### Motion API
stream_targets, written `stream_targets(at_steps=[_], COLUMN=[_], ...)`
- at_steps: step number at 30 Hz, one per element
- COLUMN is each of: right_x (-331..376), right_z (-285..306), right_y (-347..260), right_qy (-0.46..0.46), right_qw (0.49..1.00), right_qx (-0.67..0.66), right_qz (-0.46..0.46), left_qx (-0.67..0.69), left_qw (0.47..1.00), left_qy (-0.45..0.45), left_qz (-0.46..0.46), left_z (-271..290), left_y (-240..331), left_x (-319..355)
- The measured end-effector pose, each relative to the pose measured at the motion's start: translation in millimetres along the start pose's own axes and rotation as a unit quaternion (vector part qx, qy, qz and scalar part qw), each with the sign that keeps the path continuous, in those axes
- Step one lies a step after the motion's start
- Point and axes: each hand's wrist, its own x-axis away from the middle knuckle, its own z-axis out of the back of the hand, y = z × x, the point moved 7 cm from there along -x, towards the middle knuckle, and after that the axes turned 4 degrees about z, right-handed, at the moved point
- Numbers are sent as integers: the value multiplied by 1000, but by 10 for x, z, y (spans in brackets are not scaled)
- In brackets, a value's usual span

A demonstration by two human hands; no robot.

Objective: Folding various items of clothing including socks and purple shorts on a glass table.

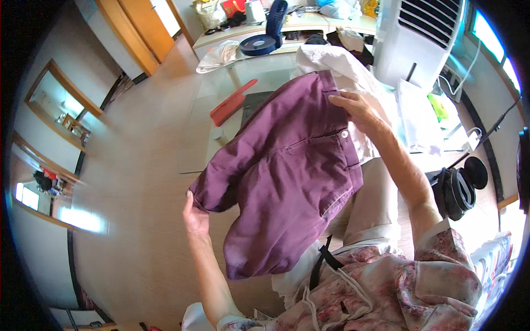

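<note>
A pair of purple shorts (287,165) is stretched between my two hands, above my lap and the near edge of the glass table. Its waistband, with one pale button, lies to the right, and the two legs spread to the left and downward. My left hand (195,216) is closed on the hem of the farther leg, thumb on top. At the waistband's far end, my right hand (358,110) grips the cloth with the thumb above and the other fingers partly hidden. Behind the shorts, a white cloth (337,59) drapes over the table by my right hand.
On the glass table (193,140) lie a red brush-like tool (234,103) and a dark flat item partly under the shorts. A dark blue fan (258,45) and folded pale cloth (220,57) sit beyond. A white air cooler (422,41) stands at right, near a black bin-like container (455,190).
</note>
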Motion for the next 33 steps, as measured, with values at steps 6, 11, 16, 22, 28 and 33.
stream_targets(at_steps=[6, 11, 16, 22, 28, 33], right_x=[75, 113, 169, 270, 203, 50], right_z=[-245, -84, 224, 324, 530, 844], right_y=[-280, -353, -276, -155, -105, 26], right_qy=[-41, -66, -141, -114, -127, -195], right_qw=[988, 977, 949, 943, 951, 901], right_qx=[-141, -194, -252, -302, -249, -352], right_qz=[-42, 57, 128, 80, 132, 163], left_qx=[-30, -33, -50, -181, 11, -55], left_qw=[982, 983, 979, 983, 996, 983], left_qy=[5, -6, -9, -3, -83, -48], left_qz=[-188, -183, 196, 19, 25, 167], left_z=[-312, -371, -62, 340, 146, 110], left_y=[975, 1096, 38, 132, 321, -168], left_x=[280, 585, 736, 885, 1052, 1227])
